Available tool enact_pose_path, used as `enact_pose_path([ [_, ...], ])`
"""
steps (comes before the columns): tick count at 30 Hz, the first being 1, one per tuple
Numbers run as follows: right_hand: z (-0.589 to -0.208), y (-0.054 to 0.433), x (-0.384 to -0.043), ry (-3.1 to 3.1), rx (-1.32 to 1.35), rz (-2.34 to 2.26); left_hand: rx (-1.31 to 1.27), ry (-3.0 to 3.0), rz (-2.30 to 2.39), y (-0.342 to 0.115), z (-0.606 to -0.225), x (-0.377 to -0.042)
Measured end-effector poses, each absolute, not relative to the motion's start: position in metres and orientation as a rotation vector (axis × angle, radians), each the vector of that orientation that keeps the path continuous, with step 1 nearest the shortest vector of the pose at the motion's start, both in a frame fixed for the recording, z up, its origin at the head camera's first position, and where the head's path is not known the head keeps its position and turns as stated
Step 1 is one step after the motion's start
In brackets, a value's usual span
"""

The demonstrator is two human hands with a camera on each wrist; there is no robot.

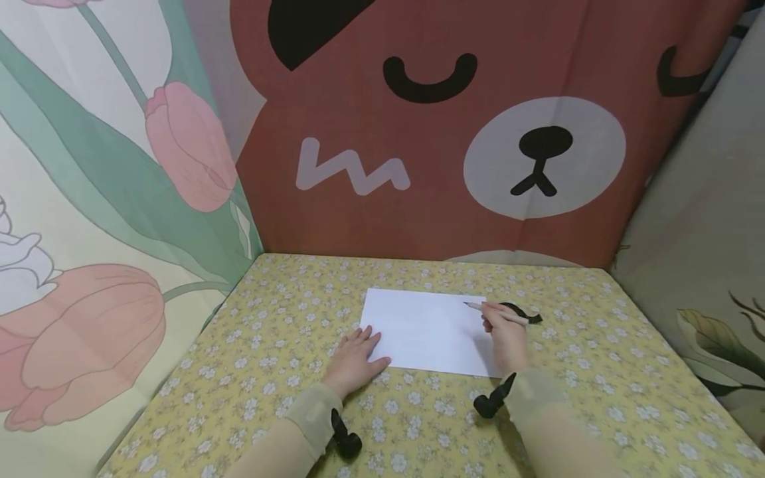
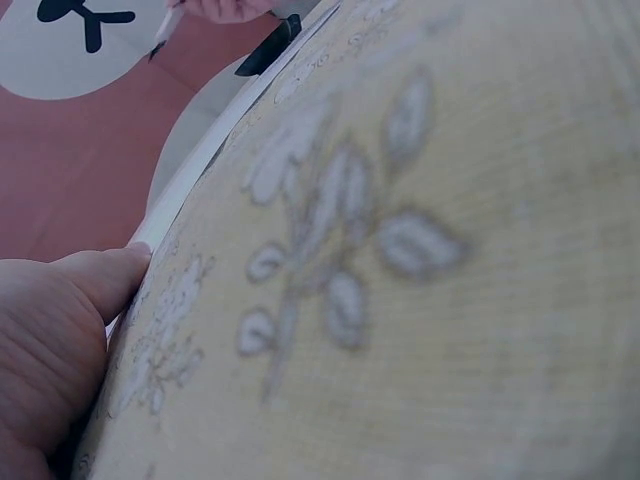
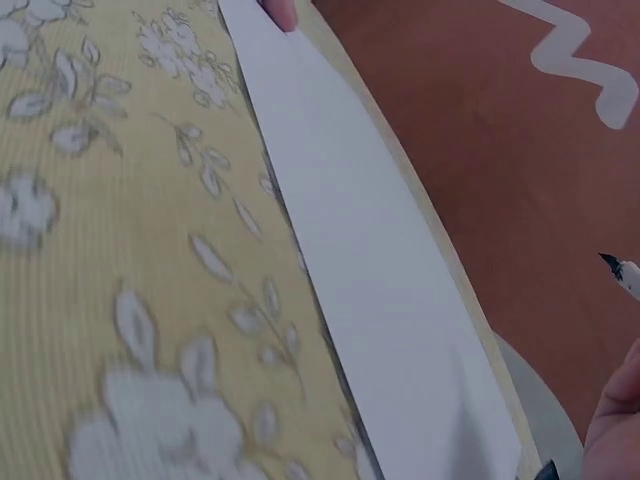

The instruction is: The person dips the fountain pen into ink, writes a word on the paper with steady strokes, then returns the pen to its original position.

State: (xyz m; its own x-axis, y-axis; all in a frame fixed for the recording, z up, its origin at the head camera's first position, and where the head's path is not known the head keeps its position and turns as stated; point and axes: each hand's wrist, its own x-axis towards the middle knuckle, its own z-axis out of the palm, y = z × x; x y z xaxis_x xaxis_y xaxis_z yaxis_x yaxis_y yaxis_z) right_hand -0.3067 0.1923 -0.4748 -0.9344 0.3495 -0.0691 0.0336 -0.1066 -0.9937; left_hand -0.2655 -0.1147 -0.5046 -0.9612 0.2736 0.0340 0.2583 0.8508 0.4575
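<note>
My left hand, fingers spread, rests on the near-left corner of the paper on the desk (presumably steadying it), while my right hand pinches the pen, tip raised near the far-right corner.

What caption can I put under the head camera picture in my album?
Left hand touching white paper, right hand holding a pen, bear backdrop behind.

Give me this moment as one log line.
left hand: rests on paper, near-left corner | right hand: holds pen, tip off paper | paper: no marks visible
</note>
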Motion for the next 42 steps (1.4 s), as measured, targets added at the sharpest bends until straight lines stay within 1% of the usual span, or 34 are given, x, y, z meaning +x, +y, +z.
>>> enact_pose_path([
  [11, -0.485, 0.154, -0.316, -2.062, -0.214, 2.263, 0.448, 2.995, 0.729, -0.116, -0.507, -0.265],
  [20, -0.495, 0.128, -0.322, -2.285, -0.189, 2.084, 0.438, 2.987, 0.741, -0.116, -0.504, -0.264],
  [27, -0.501, 0.119, -0.326, -2.411, -0.105, 1.93, 0.439, 2.993, 0.727, -0.115, -0.504, -0.264],
  [31, -0.503, 0.116, -0.326, -2.414, -0.041, 1.915, 0.436, 2.995, 0.734, -0.115, -0.503, -0.265],
  [42, -0.505, 0.118, -0.326, -2.408, -0.034, 1.899, 0.429, 2.995, 0.728, -0.115, -0.504, -0.266],
])
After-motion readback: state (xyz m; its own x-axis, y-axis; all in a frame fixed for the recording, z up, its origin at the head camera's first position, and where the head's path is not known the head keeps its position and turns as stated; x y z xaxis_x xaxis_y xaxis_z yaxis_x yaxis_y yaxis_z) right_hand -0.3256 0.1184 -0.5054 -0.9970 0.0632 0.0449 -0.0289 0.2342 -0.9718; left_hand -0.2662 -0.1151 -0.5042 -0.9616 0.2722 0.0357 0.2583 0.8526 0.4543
